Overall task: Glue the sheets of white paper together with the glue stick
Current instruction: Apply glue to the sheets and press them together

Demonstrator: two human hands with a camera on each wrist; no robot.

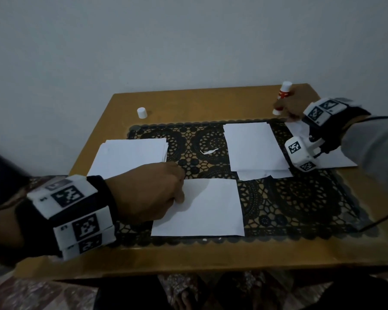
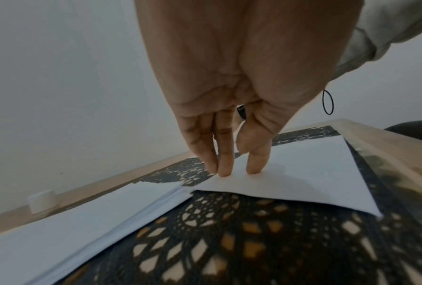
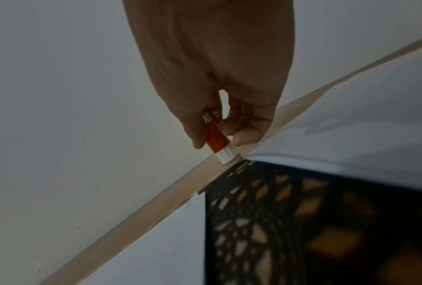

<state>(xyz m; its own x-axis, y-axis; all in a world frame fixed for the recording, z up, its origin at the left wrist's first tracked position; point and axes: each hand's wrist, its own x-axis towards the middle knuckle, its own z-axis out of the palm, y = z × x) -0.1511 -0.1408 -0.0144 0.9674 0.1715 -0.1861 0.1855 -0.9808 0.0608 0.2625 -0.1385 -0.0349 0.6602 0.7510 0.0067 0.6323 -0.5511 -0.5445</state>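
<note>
Left hand [image 1: 148, 191] fingertips on sheet [image 1: 208, 209]; right hand [image 1: 297, 104] gripping glue stick [image 1: 282, 98].

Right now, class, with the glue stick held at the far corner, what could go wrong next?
1. The glue stick is open; its cap stands far off, so glue may dry or smear the mat.
2. The left hand pins the sheet by one edge only; it could skew.

- Left wrist band [image 1: 76, 211]: I see a black strap with white blocks bearing black-and-white square markers.
- Right wrist band [image 1: 323, 111]: same blocks; white marker cube [image 1: 300, 153] below it.
- Grey sleeve [image 1: 372, 148]; thin black cable [image 1: 385, 217] trails off.
</note>
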